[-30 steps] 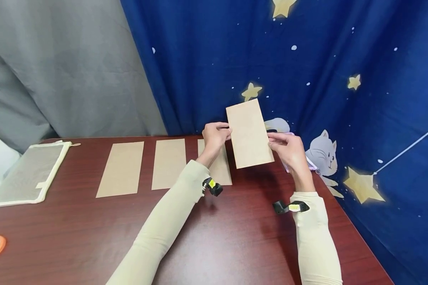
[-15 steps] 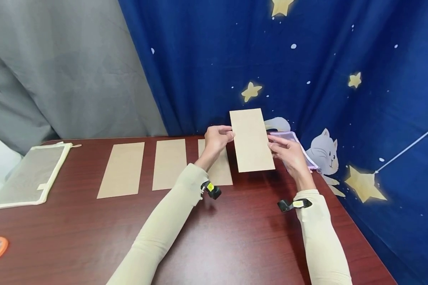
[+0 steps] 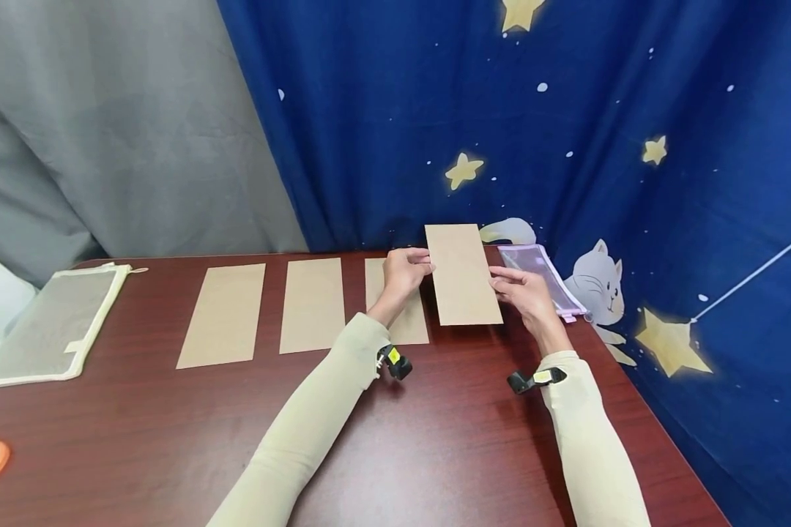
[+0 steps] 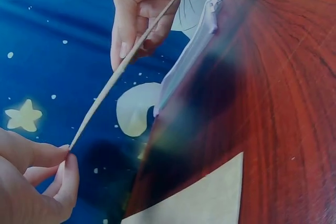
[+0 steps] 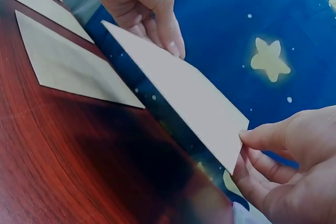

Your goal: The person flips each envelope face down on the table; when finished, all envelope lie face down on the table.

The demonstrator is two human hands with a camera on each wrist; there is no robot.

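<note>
A tan kraft paper sheet (image 3: 463,278) is held a little above the back of the table, between my two hands. My left hand (image 3: 402,277) pinches its left edge between thumb and fingers, which the left wrist view shows close up (image 4: 37,182). At the opposite edge, my right hand (image 3: 524,296) grips the sheet with the thumb on one side and fingers behind; the right wrist view shows this near a corner. Three similar sheets lie flat in a row: one at the left (image 3: 224,315), one in the middle (image 3: 313,304), and one (image 3: 409,311) partly hidden by my left hand.
A cream-edged mesh zip pouch (image 3: 53,322) lies at the table's left. Beside my right hand, a lilac-edged pouch (image 3: 543,274) lies at the back right edge. An orange ring-shaped roll (image 3: 0,465) sits at the near left. Curtains (image 3: 369,146) hang behind the table.
Both hands have lowered the held sheet toward the tabletop, and it has gone from slanted to straighter. More of the lilac-edged pouch shows now. The three flat sheets have stayed put.
</note>
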